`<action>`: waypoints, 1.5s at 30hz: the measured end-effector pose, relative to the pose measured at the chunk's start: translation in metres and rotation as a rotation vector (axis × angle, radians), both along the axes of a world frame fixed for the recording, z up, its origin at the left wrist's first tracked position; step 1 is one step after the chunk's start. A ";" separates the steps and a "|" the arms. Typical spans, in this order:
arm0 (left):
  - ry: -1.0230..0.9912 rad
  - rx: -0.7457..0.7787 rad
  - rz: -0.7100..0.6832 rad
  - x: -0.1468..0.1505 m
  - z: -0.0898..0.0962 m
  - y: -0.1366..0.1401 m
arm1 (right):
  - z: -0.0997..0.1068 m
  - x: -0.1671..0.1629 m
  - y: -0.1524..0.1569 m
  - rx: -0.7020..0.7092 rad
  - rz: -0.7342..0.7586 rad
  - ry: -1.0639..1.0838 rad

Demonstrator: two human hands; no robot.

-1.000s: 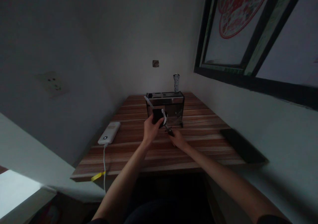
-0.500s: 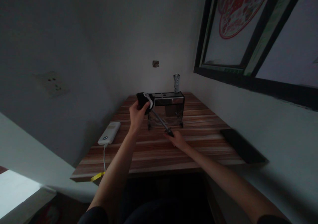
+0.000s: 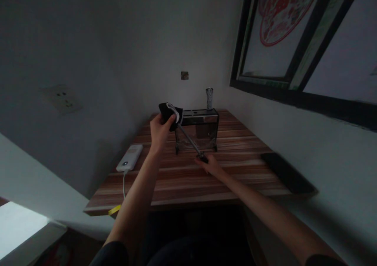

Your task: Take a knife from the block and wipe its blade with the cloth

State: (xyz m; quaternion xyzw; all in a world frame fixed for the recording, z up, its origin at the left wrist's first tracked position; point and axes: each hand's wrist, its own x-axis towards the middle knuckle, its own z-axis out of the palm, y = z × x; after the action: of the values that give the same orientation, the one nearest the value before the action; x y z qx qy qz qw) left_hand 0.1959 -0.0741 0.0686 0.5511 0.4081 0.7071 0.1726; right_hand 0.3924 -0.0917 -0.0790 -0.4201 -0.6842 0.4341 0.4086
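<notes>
My left hand point(image 3: 159, 133) is closed around a black cloth point(image 3: 165, 112) with a white edge, pinched at the far end of a sharpening steel point(image 3: 189, 139). My right hand point(image 3: 212, 166) grips the steel's black handle near the middle of the table. The grey rod slants up and left from that handle into the cloth, which hides its tip. Just behind the rod stands a knife rack point(image 3: 203, 120) with a dark frame and see-through front. A silvery, patterned handle point(image 3: 209, 99) sticks up from the rack's right end.
On the striped wooden table point(image 3: 182, 187), a white power bank point(image 3: 130, 158) with a cable point(image 3: 124, 185) lies at left. A dark flat slab point(image 3: 288, 173) lies along the right edge. Something yellow point(image 3: 114, 210) shows at the front left corner. Walls close in the back and right.
My left hand and the cloth have shifted slightly up and left, toward the rod's far end. The right hand has hardly moved and still holds the handle.
</notes>
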 end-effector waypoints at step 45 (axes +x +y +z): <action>0.218 -0.232 -0.127 0.081 -0.105 -0.043 | -0.011 0.001 0.010 0.029 -0.047 0.088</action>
State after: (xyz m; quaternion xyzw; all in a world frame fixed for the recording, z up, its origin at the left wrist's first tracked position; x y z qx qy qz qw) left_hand 0.2773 -0.1174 -0.0360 0.6255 0.4676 0.5791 0.2340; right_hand 0.3937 -0.0820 -0.0905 -0.4107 -0.6615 0.4327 0.4544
